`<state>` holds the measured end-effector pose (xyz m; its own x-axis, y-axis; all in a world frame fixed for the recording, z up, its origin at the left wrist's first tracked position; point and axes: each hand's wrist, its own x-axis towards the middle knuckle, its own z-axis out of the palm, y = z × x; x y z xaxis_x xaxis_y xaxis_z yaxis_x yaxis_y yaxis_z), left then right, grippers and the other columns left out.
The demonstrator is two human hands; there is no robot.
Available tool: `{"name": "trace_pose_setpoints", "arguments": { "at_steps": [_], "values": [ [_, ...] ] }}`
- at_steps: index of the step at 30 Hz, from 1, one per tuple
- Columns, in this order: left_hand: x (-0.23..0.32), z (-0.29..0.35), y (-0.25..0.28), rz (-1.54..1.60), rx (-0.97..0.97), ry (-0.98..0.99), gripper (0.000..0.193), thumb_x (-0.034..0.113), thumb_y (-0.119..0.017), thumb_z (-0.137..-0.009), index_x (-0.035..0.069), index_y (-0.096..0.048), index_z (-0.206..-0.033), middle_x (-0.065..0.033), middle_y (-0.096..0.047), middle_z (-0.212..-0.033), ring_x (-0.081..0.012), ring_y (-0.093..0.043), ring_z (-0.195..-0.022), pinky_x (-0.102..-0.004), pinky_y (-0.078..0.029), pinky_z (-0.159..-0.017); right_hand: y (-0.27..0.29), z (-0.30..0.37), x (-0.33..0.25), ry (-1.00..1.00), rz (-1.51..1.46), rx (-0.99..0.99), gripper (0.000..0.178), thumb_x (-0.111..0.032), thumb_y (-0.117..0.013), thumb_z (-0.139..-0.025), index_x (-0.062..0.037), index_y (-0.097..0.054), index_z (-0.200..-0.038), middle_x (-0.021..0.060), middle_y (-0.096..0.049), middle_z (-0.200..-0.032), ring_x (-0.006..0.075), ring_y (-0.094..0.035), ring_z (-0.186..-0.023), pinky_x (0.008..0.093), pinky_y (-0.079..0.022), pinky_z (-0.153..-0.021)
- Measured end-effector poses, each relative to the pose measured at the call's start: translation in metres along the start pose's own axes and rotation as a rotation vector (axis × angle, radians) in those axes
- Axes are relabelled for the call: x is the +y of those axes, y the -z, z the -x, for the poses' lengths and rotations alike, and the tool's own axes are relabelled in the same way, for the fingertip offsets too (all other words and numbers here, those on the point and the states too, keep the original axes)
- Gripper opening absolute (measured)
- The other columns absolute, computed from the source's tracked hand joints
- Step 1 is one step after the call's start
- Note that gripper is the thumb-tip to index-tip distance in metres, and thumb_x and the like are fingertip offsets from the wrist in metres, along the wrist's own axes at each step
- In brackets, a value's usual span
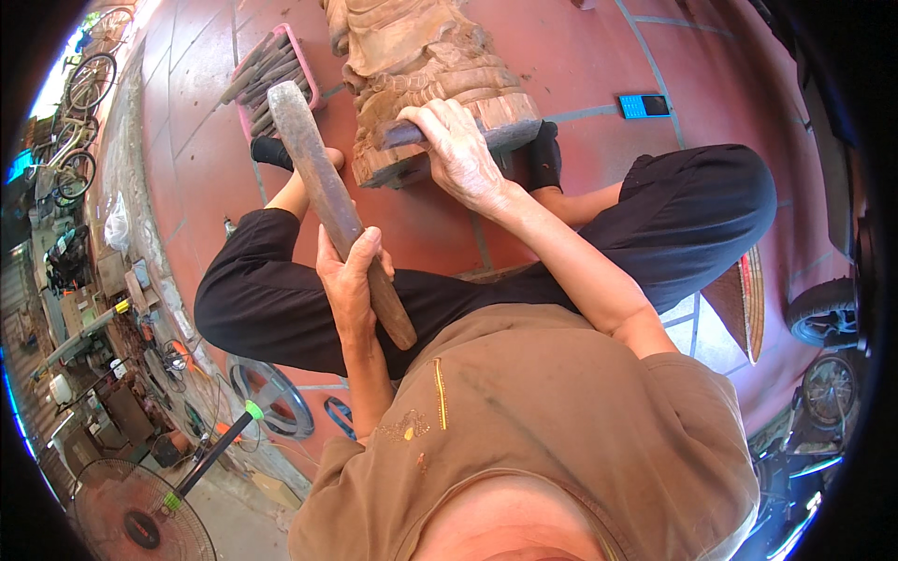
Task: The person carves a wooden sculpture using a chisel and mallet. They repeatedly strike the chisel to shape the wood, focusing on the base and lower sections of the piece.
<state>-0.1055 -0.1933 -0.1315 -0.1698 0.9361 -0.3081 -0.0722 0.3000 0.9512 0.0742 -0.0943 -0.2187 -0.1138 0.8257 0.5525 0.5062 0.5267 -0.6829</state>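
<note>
My left hand (pixel 348 271) is wrapped round a long wooden mallet (pixel 313 154), a worn club-like bar. Its thick end points up and away toward the carving, and its narrow end lies near my lap. My right hand (pixel 458 154) grips a dark chisel (pixel 402 135) at the near end of a carved wooden figure (pixel 430 79). One end of the chisel sticks out left of my fingers; the rest is hidden by the hand. The figure lies on the floor between my feet, with carved folds along it and a flat base end toward me.
A pink tray (pixel 304 58) full of chisels stands at the far left. A blue phone (pixel 644 106) lies on the red tiled floor at right. A fan (pixel 140 528) stands at lower left, bicycles (pixel 92 82) at far left, and a motorbike wheel (pixel 828 313) at right.
</note>
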Motion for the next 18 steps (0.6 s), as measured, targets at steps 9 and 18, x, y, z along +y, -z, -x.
{"name": "trace_pose_setpoints", "arguments": {
  "at_steps": [9,18],
  "values": [
    [-0.004,0.0,-0.002,0.041,0.002,0.035,0.057,0.016,-0.073,-0.093,-0.002,-0.047,-0.141,-0.0043,-0.055,-0.078,-0.0123,-0.055,-0.055,-0.0241,-0.047,-0.048,0.003,-0.019,-0.018,0.065,-0.029,0.066,0.046,0.007,-0.064,-0.077,-0.0089,-0.061,-0.12,0.0119,-0.058,-0.101,0.0351,-0.055,-0.095,0.0436,-0.044,-0.084],
    [-0.01,-0.005,-0.002,0.042,-0.005,0.059,0.058,0.016,-0.073,-0.094,-0.002,-0.046,-0.142,-0.0049,-0.055,-0.077,-0.0128,-0.056,-0.054,-0.0238,-0.047,-0.047,-0.008,-0.014,0.006,0.015,0.015,0.004,0.05,0.006,-0.063,-0.077,-0.0092,-0.059,-0.124,0.0117,-0.057,-0.105,0.0349,-0.055,-0.101,0.0454,-0.044,-0.088]
  ]
}}
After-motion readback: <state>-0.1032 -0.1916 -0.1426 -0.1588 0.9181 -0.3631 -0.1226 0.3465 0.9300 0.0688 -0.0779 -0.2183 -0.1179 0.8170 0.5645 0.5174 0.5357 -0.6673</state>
